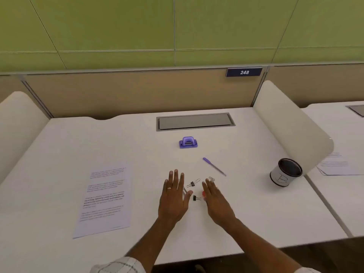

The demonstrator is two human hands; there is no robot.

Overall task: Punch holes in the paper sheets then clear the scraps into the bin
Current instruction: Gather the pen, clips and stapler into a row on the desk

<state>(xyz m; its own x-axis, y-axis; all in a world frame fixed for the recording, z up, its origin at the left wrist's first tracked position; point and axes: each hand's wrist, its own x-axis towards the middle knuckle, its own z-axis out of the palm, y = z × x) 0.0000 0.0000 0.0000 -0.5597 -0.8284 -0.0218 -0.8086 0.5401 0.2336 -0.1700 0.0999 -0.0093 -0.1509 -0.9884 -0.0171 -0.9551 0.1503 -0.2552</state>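
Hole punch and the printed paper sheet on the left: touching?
Apart. The head view shows bare white desk between the hole punch, farther back, and the paper sheet.

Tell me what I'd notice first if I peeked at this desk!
The left hand and right hand are held open in the middle of the white desk, with small binder clips between them. Beyond them sits a purple hole punch. A printed paper sheet lies to the left, and a small white bin stands to the right.
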